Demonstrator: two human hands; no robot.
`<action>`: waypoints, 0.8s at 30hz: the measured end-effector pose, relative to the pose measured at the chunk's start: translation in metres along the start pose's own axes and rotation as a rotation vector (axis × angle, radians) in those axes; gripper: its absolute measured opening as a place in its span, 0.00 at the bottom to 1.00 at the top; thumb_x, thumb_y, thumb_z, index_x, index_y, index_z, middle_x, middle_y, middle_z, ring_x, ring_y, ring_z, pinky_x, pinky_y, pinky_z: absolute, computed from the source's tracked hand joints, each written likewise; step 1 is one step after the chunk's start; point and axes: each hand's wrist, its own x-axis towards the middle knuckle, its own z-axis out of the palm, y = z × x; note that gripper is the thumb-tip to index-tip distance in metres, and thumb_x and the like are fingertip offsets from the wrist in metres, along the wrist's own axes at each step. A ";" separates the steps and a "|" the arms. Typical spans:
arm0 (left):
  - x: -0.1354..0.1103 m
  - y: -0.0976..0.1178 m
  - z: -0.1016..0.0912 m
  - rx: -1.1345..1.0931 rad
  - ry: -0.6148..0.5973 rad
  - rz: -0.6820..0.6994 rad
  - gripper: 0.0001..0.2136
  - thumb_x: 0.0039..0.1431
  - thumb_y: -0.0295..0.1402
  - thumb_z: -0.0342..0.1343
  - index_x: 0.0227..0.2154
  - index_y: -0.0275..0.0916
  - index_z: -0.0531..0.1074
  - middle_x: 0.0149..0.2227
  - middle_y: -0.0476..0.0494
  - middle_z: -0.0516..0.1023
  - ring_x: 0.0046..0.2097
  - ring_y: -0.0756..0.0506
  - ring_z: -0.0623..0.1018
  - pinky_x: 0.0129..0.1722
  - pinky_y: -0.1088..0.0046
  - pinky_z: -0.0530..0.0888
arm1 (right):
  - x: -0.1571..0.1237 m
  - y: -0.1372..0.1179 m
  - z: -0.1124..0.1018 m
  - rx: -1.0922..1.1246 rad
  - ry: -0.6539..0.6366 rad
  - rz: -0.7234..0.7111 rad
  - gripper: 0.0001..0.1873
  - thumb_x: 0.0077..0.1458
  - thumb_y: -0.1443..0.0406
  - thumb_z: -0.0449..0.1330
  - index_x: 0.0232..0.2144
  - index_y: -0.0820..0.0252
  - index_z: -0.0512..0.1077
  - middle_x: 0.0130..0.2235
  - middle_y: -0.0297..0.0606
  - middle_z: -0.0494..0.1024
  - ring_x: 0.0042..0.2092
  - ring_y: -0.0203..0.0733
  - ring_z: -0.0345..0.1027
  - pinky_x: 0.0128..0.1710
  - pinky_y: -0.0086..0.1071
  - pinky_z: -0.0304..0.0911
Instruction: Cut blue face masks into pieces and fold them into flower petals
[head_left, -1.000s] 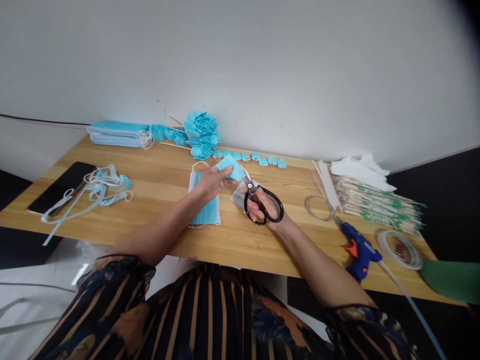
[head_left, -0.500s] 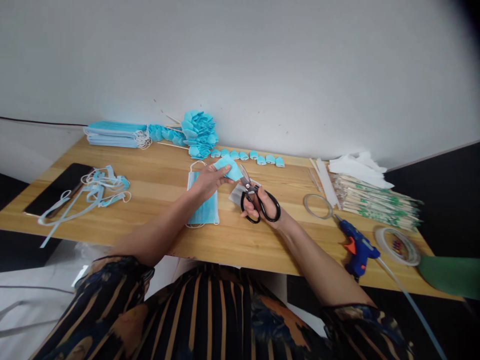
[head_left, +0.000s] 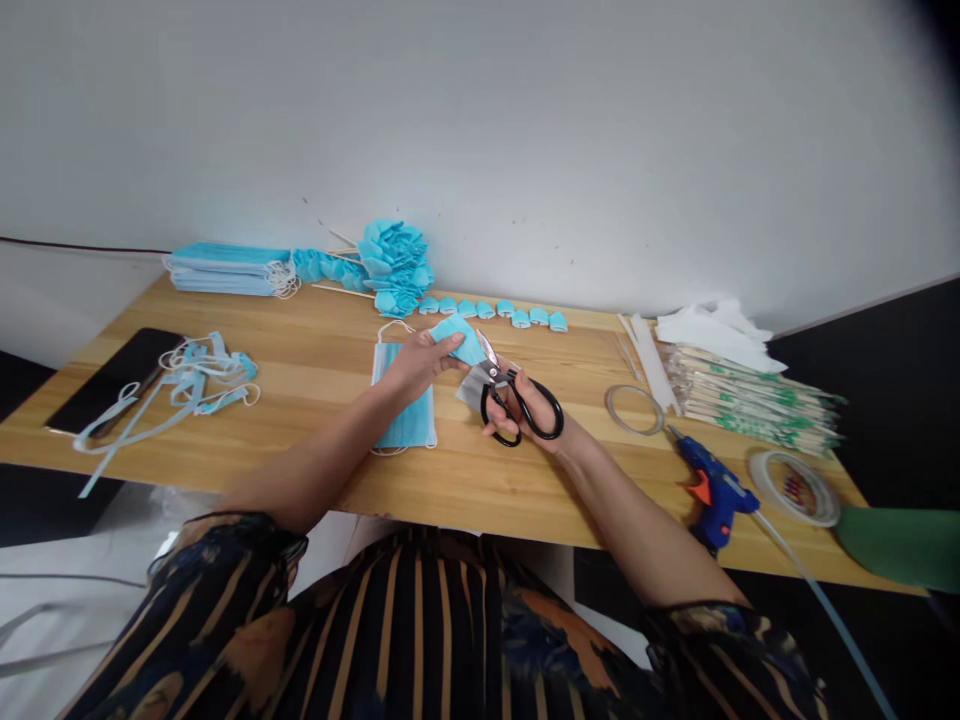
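Pinched in my left hand (head_left: pixel 420 368) is a folded light-blue piece of mask fabric (head_left: pixel 466 342). My right hand (head_left: pixel 517 405) grips black-handled scissors (head_left: pixel 493 372) by their loops, the blades spread apart at the right edge of the fabric. Beneath my left hand a blue face mask (head_left: pixel 409 420) lies flat on the table. A greyish-white piece (head_left: pixel 472 388) shows just under the scissors; whether it is held I cannot tell. Behind my hands runs a row of small blue cut pieces (head_left: pixel 486 310).
At the back left stand a mask stack (head_left: pixel 225 270) and blue fabric flowers (head_left: pixel 394 260) on sticks. Cut ear loops and strips (head_left: pixel 202 375) lie over a black phone-like slab (head_left: pixel 97 375). To the right are a blue glue gun (head_left: pixel 716 490), tape roll (head_left: pixel 795 488) and wrapped sticks (head_left: pixel 757 400).
The scissor blades have opened a little wider and turned slightly at the fabric's edge. My left hand keeps its hold, and the view has shifted very slightly.
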 end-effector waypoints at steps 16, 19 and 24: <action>-0.002 -0.001 0.004 -0.015 -0.006 -0.031 0.19 0.45 0.42 0.77 0.31 0.33 0.79 0.31 0.41 0.84 0.40 0.42 0.85 0.36 0.71 0.82 | 0.002 0.002 0.004 0.040 0.147 -0.042 0.35 0.54 0.39 0.65 0.53 0.55 0.68 0.20 0.21 0.69 0.15 0.27 0.49 0.22 0.29 0.72; -0.002 -0.001 0.003 -0.016 -0.018 -0.025 0.20 0.44 0.42 0.77 0.32 0.33 0.79 0.31 0.41 0.84 0.39 0.43 0.84 0.35 0.71 0.82 | 0.003 0.003 0.004 0.042 0.160 -0.049 0.38 0.54 0.39 0.66 0.56 0.55 0.66 0.19 0.19 0.68 0.14 0.27 0.48 0.20 0.27 0.69; -0.002 0.000 0.003 -0.022 -0.036 -0.023 0.21 0.42 0.43 0.78 0.32 0.32 0.80 0.31 0.41 0.84 0.37 0.43 0.84 0.34 0.71 0.82 | 0.004 0.004 0.003 0.026 0.187 -0.046 0.44 0.53 0.39 0.66 0.62 0.56 0.63 0.19 0.18 0.67 0.13 0.27 0.48 0.17 0.25 0.67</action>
